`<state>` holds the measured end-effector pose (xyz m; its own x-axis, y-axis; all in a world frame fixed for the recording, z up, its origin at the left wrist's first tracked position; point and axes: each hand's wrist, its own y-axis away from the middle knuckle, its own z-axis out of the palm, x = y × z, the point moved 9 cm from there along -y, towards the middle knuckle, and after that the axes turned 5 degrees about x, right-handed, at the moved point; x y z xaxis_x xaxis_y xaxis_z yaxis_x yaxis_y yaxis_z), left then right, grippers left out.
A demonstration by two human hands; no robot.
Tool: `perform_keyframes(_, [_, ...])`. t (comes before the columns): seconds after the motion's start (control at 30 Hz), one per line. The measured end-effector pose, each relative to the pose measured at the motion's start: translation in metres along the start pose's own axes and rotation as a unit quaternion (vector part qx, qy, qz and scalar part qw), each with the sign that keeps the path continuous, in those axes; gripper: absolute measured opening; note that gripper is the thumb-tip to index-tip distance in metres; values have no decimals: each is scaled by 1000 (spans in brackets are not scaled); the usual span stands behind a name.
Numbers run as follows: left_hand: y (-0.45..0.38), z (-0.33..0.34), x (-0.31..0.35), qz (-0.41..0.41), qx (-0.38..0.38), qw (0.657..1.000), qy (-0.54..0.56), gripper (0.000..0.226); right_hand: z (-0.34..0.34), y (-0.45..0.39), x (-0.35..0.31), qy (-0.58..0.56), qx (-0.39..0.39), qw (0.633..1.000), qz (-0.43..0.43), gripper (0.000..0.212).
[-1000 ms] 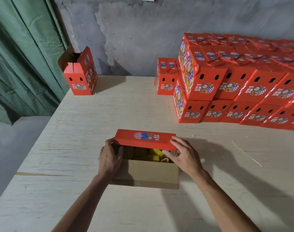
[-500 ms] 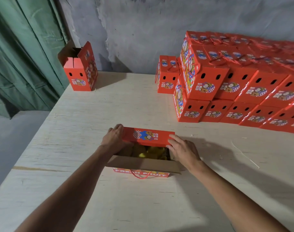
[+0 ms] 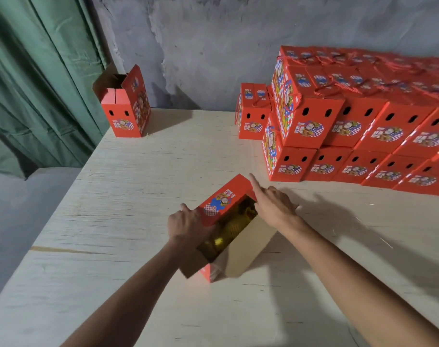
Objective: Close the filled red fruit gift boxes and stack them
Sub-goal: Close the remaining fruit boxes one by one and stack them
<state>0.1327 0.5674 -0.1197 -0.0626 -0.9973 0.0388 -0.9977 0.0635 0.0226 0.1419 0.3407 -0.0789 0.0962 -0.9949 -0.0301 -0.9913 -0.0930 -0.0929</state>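
Two bare forearms reach in from the bottom edge on my feed, both converging on one open gift box sitting mid-table, turned diagonal w/ its long axis running lower-left to upper-right. Left hand sits at the box's left end: back of the hand faces me, wrist bent, fingers curled over the edge of the red printed flap, thumb up near the flap's corner. I read that as a grip on the flap. Right hand is at the box's far right end, palm down, fingers straight and spread a bit, index finger extended along the flap's upper corner, touching it. No curl, so it's just resting/pressing, not holding. The flap stands raised, tilted over the opening; the brown inner flap lies folded out toward me on the right side. Yellow fruit shows thru the gap btwn the two flaps, blurred by motion.

Table is pale plywood. Stack of closed boxes fills the right side, two layers high, several rows deep, red cord handles on top. One more closed box stands just left of the stack, touching it. Far left corner: a single upright box w/ top flaps open, well apart from everything else. Green curtain hangs left; grey wall behind.
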Motion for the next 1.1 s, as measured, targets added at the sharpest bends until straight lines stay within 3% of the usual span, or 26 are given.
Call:
perform_keyframes(0.1, [9, -1, 14, -21, -15, 1000, -16, 70, 15, 8, -21, 18, -48, 998, -42, 56])
perform_keyframes(0.2, [23, 2, 34, -38, -50, 997, -42, 66, 24, 9, -28, -55, -73, 996, 8, 55])
perform_keyframes(0.27, [35, 5, 49, -37, -63, 996, -53, 66, 30, 7, -36, -112, -85, 989, 52, 69])
perform_keyframes(0.37, [48, 8, 70, -11, -64, 997, -34, 56, 46, 6, -53, -117, -114, 983, 88, 107])
perform_keyframes(0.47, [60, 11, 82, 30, -74, 996, 38, 36, 61, 1, -67, -150, -112, 975, 123, 121])
perform_keyframes(0.57, [70, 15, 72, 53, -108, 985, 125, 40, 75, -1, -79, -152, -118, 973, 128, 119])
perform_keyframes(0.63, [69, 22, 58, 44, -173, 964, 198, 40, 76, -2, -81, -158, -103, 975, 115, 113])
perform_keyframes(0.7, [64, 26, 43, 10, -208, 920, 331, 36, 73, -3, -77, -156, -104, 979, 82, 107])
perform_keyframes(0.77, [49, 13, 21, -28, -121, 920, 372, 30, 70, -4, -70, -156, -130, 979, 30, 104])
perform_keyframes(0.83, [36, -10, 0, -47, 31, 945, 323, 20, 65, -1, -69, -141, -140, 979, -39, 103])
perform_keyframes(0.93, [23, -41, 11, 39, 164, 944, 284, 15, 57, 12, -84, -152, -119, 975, -112, 97])
perform_keyframes(1.03, [12, -40, 35, 132, 163, 937, 279, 27, 48, 29, -99, -205, -64, 970, -112, 82])
perform_keyframes(1.1, [6, -21, 39, 114, 104, 942, 297, 39, 43, 39, -104, -249, -37, 961, -113, 83])
